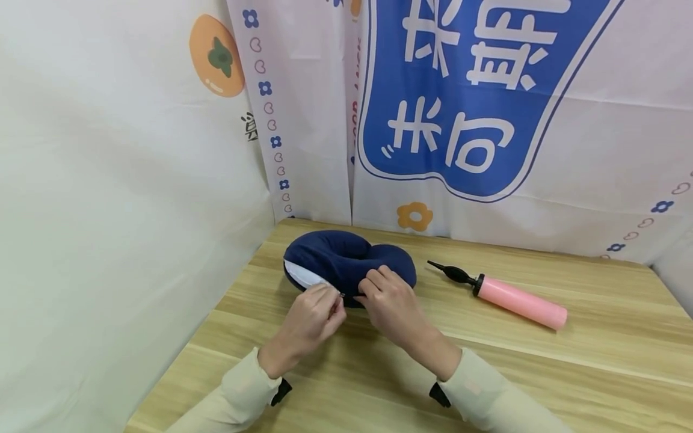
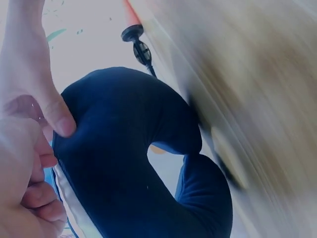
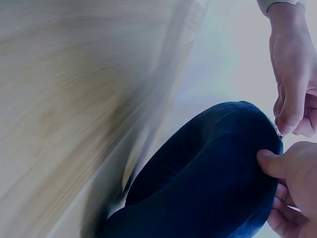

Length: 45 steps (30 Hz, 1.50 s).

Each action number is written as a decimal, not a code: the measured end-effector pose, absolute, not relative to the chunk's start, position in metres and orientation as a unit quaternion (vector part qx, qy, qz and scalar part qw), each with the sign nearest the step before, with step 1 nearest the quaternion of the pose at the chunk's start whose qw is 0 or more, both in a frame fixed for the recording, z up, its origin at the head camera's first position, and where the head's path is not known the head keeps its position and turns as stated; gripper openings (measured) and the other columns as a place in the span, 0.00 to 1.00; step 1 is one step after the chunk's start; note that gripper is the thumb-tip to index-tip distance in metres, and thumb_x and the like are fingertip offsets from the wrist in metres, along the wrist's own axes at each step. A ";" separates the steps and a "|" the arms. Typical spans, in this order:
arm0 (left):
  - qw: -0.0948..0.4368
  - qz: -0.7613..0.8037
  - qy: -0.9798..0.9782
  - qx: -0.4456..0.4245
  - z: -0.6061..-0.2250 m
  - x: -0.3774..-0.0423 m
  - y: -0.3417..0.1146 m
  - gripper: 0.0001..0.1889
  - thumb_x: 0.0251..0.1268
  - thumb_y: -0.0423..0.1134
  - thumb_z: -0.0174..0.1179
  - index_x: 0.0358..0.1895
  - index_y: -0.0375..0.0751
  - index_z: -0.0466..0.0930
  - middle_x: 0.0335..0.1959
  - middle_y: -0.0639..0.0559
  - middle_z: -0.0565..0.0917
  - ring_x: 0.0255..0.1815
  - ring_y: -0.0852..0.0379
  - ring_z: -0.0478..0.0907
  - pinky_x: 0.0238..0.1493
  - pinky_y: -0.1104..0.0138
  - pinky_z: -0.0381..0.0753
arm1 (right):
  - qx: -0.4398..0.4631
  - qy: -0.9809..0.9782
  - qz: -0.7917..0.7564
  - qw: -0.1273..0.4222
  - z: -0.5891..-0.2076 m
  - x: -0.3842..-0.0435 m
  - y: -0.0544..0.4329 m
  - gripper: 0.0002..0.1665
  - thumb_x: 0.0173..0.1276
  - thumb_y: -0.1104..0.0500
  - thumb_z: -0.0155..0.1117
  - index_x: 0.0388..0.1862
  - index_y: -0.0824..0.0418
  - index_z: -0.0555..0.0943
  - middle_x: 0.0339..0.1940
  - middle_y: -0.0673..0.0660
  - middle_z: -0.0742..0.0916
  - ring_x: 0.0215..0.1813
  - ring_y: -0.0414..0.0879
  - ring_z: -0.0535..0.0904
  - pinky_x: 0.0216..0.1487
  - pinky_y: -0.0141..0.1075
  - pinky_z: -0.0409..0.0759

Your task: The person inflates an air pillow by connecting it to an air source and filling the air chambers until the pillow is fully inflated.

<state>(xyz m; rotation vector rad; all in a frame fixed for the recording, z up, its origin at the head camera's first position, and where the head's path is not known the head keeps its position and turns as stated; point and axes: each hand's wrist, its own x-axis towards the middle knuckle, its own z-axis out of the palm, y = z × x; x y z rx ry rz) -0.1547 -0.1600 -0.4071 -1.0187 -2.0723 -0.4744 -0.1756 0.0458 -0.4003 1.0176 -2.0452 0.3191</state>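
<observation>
A navy, U-shaped neck pillow [image 1: 319, 252] lies on the table with its curved outer edge toward me. Along that edge, on the left, an unzipped gap shows a white strip [image 1: 304, 275] of what is inside. My left hand [image 1: 315, 313] has its fingers curled at the right end of the gap and pinches the zipper there; the pull [image 1: 342, 294] is mostly hidden. Just to the right, my right hand [image 1: 392, 307] grips the pillow's edge. In the right wrist view its thumb [image 3: 270, 161] presses on the navy fabric, fingers underneath.
A pink hand pump [image 1: 522, 302] with a black nozzle [image 1: 455, 273] lies right of the pillow, nozzle pointing toward it. The wood-grain table [image 1: 595, 367] meets a printed white curtain [image 1: 585, 180] behind and a white sheet [image 1: 135, 210] on the left.
</observation>
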 end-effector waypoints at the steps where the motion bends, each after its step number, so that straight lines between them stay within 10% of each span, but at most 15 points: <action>1: 0.380 -0.196 -0.813 -0.397 -0.406 -0.155 -0.161 0.12 0.55 0.20 0.63 0.27 0.40 0.73 0.20 0.55 0.71 0.24 0.62 0.69 0.28 0.72 0.70 | 0.404 -0.809 0.130 0.407 -0.401 -0.176 0.047 0.15 0.56 0.59 0.86 0.31 0.59 0.84 0.32 0.52 0.83 0.37 0.47 0.78 0.41 0.35 0.80; 27: 0.340 -0.225 -0.825 -0.392 -0.411 -0.159 -0.163 0.13 0.59 0.22 0.64 0.28 0.42 0.71 0.21 0.57 0.69 0.27 0.63 0.64 0.32 0.73 0.65 | 0.414 -0.816 0.134 0.382 -0.398 -0.176 0.056 0.15 0.56 0.60 0.86 0.32 0.60 0.84 0.32 0.52 0.83 0.38 0.46 0.76 0.42 0.35 0.79; 36: 0.368 -0.188 -0.854 -0.317 -0.409 -0.147 -0.156 0.14 0.65 0.25 0.64 0.25 0.42 0.71 0.20 0.54 0.72 0.40 0.50 0.78 0.49 0.61 0.80 | 0.420 -0.816 0.121 0.379 -0.398 -0.176 0.054 0.13 0.60 0.59 0.84 0.32 0.60 0.85 0.32 0.52 0.84 0.38 0.46 0.77 0.43 0.35 0.80; 45: 0.366 -0.176 -0.872 -0.273 -0.415 -0.144 -0.156 0.16 0.63 0.28 0.67 0.24 0.44 0.69 0.20 0.57 0.69 0.25 0.61 0.67 0.27 0.72 0.64 | 0.422 -0.812 0.116 0.386 -0.405 -0.179 0.050 0.14 0.60 0.59 0.84 0.31 0.60 0.84 0.32 0.52 0.83 0.38 0.47 0.77 0.44 0.36 0.81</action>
